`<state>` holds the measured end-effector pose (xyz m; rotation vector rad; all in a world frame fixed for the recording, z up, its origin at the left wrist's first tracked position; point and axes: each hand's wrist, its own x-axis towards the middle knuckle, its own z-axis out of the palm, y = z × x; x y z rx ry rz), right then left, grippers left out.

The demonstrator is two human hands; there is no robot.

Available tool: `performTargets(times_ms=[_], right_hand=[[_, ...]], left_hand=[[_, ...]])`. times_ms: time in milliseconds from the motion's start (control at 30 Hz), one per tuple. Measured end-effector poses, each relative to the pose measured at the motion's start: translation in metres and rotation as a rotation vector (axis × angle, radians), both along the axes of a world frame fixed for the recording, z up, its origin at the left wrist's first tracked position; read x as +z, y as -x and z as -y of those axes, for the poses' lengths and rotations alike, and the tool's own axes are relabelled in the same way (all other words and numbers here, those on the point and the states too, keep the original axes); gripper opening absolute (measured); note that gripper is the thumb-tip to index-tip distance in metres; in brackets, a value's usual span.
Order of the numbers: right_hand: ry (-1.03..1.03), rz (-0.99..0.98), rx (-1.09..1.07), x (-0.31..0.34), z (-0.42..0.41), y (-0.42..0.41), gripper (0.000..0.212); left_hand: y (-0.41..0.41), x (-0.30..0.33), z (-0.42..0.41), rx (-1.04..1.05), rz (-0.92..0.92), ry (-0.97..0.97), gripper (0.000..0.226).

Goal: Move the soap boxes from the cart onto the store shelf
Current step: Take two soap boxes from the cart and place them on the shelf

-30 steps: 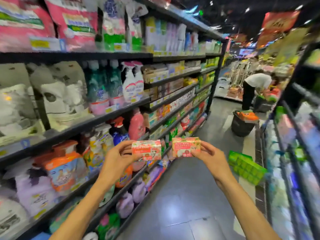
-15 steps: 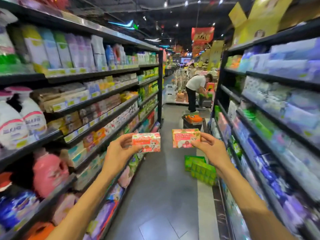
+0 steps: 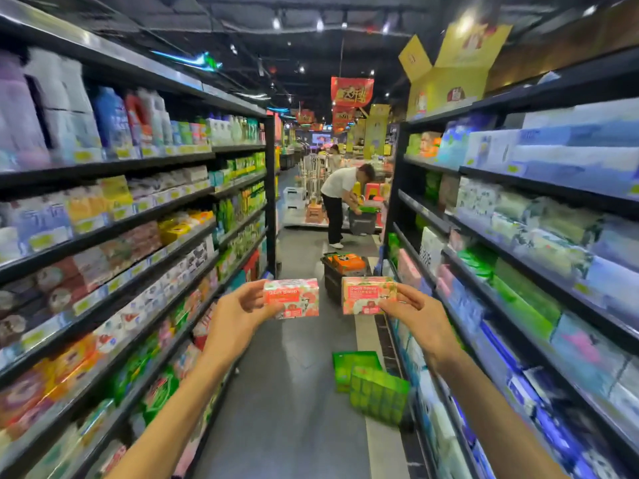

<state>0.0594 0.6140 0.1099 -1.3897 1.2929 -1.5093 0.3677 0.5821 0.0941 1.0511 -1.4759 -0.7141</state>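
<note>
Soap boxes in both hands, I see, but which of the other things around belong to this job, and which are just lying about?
Part of the job:
left soap box, in the left hand
right soap box, in the right hand
store shelf

Just lying about:
green packs on the floor
black crate

This is a shop, a supermarket aisle. At 9 o'clock and at 3 o'clock stand long black shelves (image 3: pixel 145 216) full of packed goods, with yellow price tags (image 3: pixel 117 212) along their edges. At 12 o'clock red banners (image 3: pixel 352 91) hang from the dark ceiling, a person in a white shirt (image 3: pixel 340 198) bends over a basket, and green boxes (image 3: pixel 373 388) lie on the grey floor.
</note>
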Motion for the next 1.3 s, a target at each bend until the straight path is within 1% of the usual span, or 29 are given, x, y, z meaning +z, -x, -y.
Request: performTargets(times_ms=[167,267,333,500,567,700,833,1067,1167,1300], right_hand=[[-0.006,-0.041,-0.031,0.002,0.119,0.011,0.038],[0.005,-0.028,-0.047,-0.002,0.190,0.014,0.033],[0.009,-0.021,-0.027,-0.007,0.240,0.015,0.035],[0.008,-0.059,0.020,-0.019,0.388,0.024,0.046],[0.018,-0.067,0.046,-0.017,0.447,0.022,0.044],[0.034,-0.119,0.180,-0.008,0.558,0.002,0.037],[0.042,-0.154,0.317,-0.005,0.651,-0.036,0.031],[0.032,-0.088,0.566,-0.005,0.778,-0.145,0.032],[0.041,-0.100,0.658,-0.013,0.825,-0.202,0.037],[0.052,-0.118,0.775,-0.012,0.865,-0.275,0.036]], left_hand=[[0.008,0.014,0.116,-0.008,0.021,0.018,0.045],[0.013,0.012,0.185,-0.010,0.021,0.025,0.045],[0.016,0.009,0.231,-0.005,0.016,0.015,0.044],[0.021,0.004,0.351,0.072,0.062,0.029,0.042],[0.018,0.002,0.398,0.128,0.071,0.035,0.044],[0.002,0.000,0.480,0.244,0.042,0.010,0.045],[-0.029,-0.003,0.539,0.360,0.005,-0.027,0.047],[-0.108,-0.008,0.605,0.592,0.015,-0.024,0.045],[-0.152,-0.015,0.625,0.679,0.009,-0.033,0.045],[-0.205,-0.020,0.640,0.811,-0.014,-0.054,0.043]])
